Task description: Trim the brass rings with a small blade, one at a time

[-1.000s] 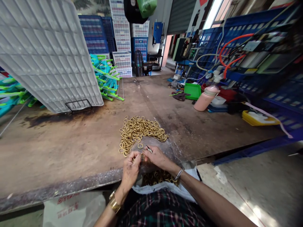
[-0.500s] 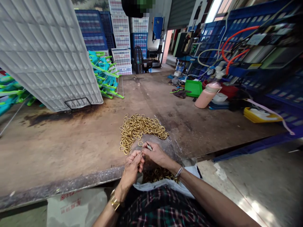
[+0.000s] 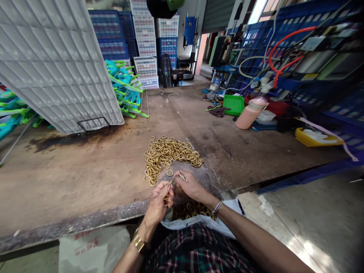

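Note:
Near the table's front edge, my left hand point(image 3: 161, 198) is closed around several brass-coloured rings point(image 3: 166, 200), one of them raised between thumb and forefinger. My right hand point(image 3: 189, 184) is pinched closed just beside it, with a small metal tool point(image 3: 181, 176) showing between its fingers; the tool's exact shape is unclear. One loose ring point(image 3: 170, 173) lies just beyond my hands. A curved pile of brass-coloured rings point(image 3: 165, 151) lies past it on the table. Below my hands, more rings point(image 3: 193, 208) sit in a whitish bag point(image 3: 227, 212) on my lap.
A tall grey ribbed panel point(image 3: 62, 64) stands at the left on the table point(image 3: 85, 163), near green and turquoise plastic parts point(image 3: 125, 89). At the right are a pink bottle point(image 3: 250, 113), a green tray point(image 3: 233, 105) and a yellow tray point(image 3: 315, 138). Stacked crates point(image 3: 145, 38) stand behind.
My right hand has shifted slightly right, away from my left hand. A ring now shows between my left fingertips, and more rings are visible in that hand.

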The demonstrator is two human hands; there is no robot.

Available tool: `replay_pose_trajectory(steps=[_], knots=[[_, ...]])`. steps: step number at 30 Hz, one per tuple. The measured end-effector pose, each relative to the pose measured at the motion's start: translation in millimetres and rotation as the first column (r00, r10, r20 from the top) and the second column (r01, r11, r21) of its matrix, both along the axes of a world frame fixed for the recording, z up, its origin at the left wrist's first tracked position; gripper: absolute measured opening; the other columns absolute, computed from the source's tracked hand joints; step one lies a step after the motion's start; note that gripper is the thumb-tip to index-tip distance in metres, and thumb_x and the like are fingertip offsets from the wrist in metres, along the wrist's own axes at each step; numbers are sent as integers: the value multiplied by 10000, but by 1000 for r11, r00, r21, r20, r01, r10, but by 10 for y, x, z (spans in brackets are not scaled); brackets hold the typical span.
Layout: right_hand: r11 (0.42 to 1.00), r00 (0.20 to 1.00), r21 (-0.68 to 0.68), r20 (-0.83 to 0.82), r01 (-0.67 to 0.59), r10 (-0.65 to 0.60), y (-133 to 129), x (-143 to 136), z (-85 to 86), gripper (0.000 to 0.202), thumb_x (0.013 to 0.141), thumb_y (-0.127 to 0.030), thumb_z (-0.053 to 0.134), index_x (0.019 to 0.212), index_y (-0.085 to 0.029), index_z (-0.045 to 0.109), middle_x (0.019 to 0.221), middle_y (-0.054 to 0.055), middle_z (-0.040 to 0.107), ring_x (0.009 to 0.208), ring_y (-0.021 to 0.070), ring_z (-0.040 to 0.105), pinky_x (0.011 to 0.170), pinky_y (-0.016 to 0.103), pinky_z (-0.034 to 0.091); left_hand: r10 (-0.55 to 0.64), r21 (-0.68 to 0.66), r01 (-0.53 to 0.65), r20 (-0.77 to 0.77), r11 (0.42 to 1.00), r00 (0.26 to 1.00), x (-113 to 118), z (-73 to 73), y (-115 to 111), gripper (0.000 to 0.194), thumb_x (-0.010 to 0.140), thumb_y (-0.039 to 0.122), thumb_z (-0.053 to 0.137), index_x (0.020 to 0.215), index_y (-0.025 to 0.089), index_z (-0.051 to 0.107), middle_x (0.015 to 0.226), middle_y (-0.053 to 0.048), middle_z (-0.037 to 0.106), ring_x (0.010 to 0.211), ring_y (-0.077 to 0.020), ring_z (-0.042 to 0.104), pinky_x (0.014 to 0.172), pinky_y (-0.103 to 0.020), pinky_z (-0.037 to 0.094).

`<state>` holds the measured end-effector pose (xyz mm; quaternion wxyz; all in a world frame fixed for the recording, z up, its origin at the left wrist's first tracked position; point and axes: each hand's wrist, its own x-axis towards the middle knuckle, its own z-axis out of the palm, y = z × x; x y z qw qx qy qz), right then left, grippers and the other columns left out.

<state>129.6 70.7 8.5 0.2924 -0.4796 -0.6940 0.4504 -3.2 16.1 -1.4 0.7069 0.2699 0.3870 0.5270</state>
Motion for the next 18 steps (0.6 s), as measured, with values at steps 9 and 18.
replay_pose_trajectory(steps=[9, 18], knots=[[942, 867, 232, 487, -243, 104, -106, 45, -25, 201, 752, -101, 447, 884, -173, 581, 767, 43, 636, 670, 134, 538, 591, 223, 302, 34, 30, -31, -94, 999, 995, 2, 0, 14, 271, 739, 402, 600, 709, 166, 470, 576, 54, 460, 420, -35, 343, 376, -155, 270], [932, 800, 212, 587, -294, 119, -106, 22, 14, 192, 740, -124, 434, 869, -166, 571, 757, 57, 639, 667, 153, 554, 576, 241, 293, 39, 57, -29, -189, 998, 981, -2, -37, -1, 283, 750, 433, 575, 709, 170, 479, 582, 52, 469, 414, -36, 344, 388, -164, 275]])
